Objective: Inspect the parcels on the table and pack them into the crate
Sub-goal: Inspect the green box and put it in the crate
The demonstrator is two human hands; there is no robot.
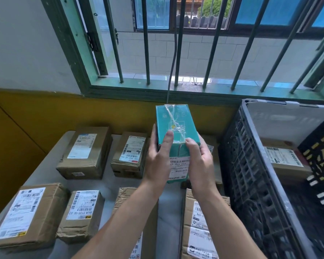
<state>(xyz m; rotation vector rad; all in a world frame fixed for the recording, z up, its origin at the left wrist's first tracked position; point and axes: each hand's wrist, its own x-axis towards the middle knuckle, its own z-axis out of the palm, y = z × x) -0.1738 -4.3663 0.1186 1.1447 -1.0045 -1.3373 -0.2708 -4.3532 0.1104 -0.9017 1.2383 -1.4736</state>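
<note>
A teal parcel (173, 122) wrapped in clear tape is held up above the table, tilted with a white label on its near face. My left hand (158, 157) grips its left side, thumb on the top face. My right hand (199, 159) grips its right side, thumb likewise on top. The dark plastic crate (251, 165) stands at the right and holds a brown labelled parcel (284, 161). Several brown cardboard parcels lie on the grey table (45, 165), among them one at the back left (84, 152) and one beside it (129, 154).
More brown parcels lie at the front left (24, 215), front middle (82, 214) and under my forearms (198, 227). A yellow wall and a barred window (176, 43) rise behind the table. A grey cable (173, 58) hangs down from the window.
</note>
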